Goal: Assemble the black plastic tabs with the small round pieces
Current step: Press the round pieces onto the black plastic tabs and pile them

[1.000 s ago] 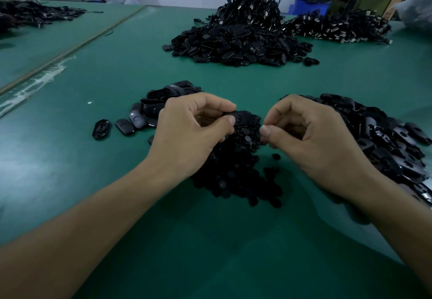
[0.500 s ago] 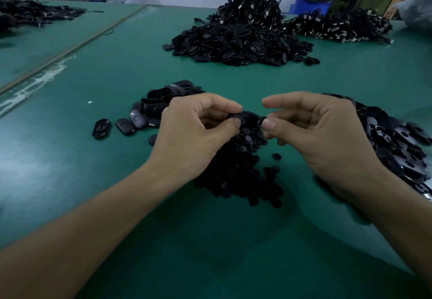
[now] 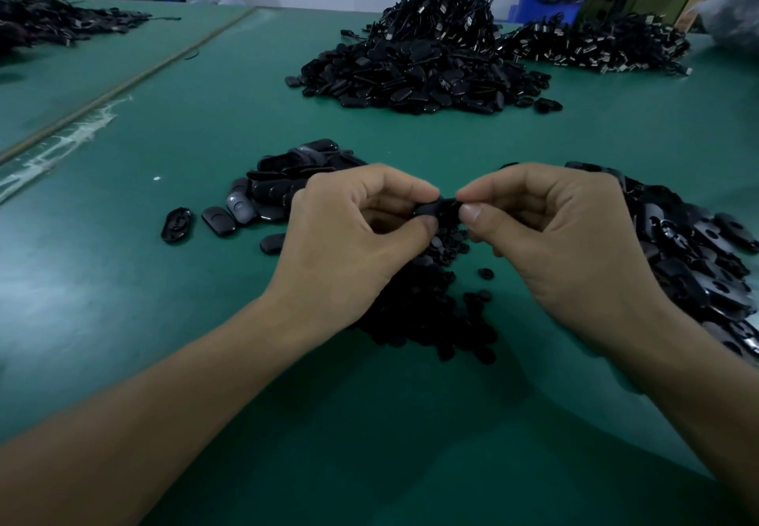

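**Item in hand:** one black oval plastic tab (image 3: 440,209), held above the near-centre of the green table mat (image 3: 164,320). It is directly over the loose heap of small black round plastic pieces (image 3: 427,316).

**Left hand** (image 3: 353,238): thumb and curled forefinger pinch the tab's left end.

**Right hand** (image 3: 566,238): thumb and forefinger pinch the tab's right end. I cannot tell whether a round piece sits under those fingertips — they cover the spot.

**Stock, right:** a heap of open black tab shells (image 3: 698,266), just beyond the right wrist.

**Stock, left:** a small cluster of glossy black tabs (image 3: 279,192), with a few lying singly further left.

**Far:** a large mound of black tabs (image 3: 415,73), well apart from the work.

**Step, as I judge it:** seating a round piece into the tab. To do it well, I would:
- hold the left pinch firm and the tab level;
- set the piece square over its recess before any force goes on;
- press straight down with the thumb pad, not at a slant, until it sits flush.

Working above the round-piece heap is sensible — a fumbled piece should drop back into stock, not roll across the mat.
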